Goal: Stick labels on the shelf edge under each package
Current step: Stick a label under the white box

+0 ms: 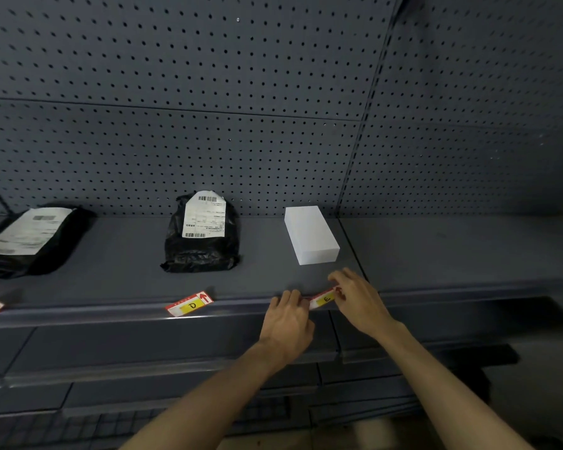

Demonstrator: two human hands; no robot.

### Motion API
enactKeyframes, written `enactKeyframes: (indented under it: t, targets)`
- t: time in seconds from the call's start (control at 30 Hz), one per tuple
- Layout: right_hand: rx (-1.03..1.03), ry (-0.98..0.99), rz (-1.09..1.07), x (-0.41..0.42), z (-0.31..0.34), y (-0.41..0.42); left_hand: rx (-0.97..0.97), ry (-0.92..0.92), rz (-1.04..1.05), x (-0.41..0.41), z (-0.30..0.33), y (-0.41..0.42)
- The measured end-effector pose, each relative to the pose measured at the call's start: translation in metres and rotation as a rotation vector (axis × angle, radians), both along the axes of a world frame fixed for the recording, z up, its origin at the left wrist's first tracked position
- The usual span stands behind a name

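Grey shelf [117,254] carries two black packages [202,235], perhaps bagged, white box [311,235]

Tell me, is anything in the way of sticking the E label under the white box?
Nothing visible is. Both hands, left hand and right hand, already press the E label onto the shelf edge below the white box.

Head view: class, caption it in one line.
Both hands press label E onto the shelf edge below the white box.
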State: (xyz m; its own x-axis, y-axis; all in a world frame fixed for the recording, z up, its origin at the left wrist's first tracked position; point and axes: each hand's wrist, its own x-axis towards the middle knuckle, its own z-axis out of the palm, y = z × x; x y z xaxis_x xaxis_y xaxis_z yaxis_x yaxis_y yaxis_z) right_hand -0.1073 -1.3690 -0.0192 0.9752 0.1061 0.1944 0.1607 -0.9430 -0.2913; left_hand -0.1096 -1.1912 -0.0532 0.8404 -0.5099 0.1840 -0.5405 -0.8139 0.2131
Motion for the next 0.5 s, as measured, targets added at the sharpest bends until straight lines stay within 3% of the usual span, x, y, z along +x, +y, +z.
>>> enactKeyframes:
  t: [0.27,0.5]
  targets:
    - [-0.097,-0.111,-0.054,-0.013,0.004,0.026,0.033,-0.087,-0.027,0.004,0.02,0.044]
    - [-0.1,-0.19,0.028,0.005,0.031,0.114,0.11,-0.163,0.08,0.014,0.055,0.152]
